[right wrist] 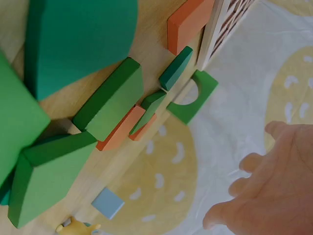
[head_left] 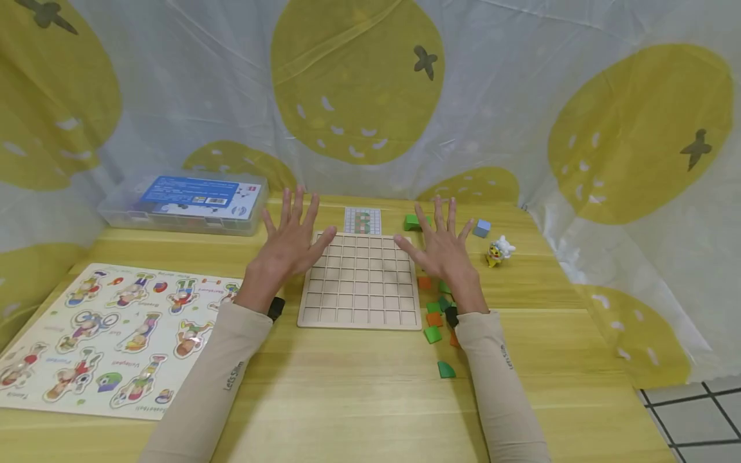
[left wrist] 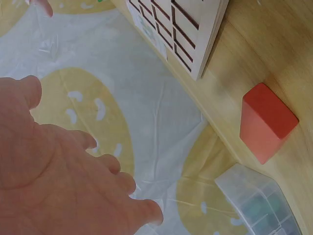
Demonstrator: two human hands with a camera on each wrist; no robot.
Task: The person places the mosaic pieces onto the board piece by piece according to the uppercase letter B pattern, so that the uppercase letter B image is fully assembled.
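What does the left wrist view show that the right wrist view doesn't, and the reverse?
Only the left wrist view shows the red block, the clear plastic box and the open left hand. Only the right wrist view shows the green blocks, orange blocks, the small blue cube and the open right hand. Both show the wooden grid board's edge and the lemon-print curtain.

My wooden table, curtained all round

I sit at a pale wooden table (head_left: 359, 399) whose grain runs side to side. A thin white curtain (head_left: 509, 96) printed with big yellow fruit shapes hangs behind it and wraps round both sides, creased and slightly glossy under even, soft light. Past the table's right corner I see a patch of floor (head_left: 700, 418) laid in light grey tiles with dark grout lines. No window shows from where I sit.
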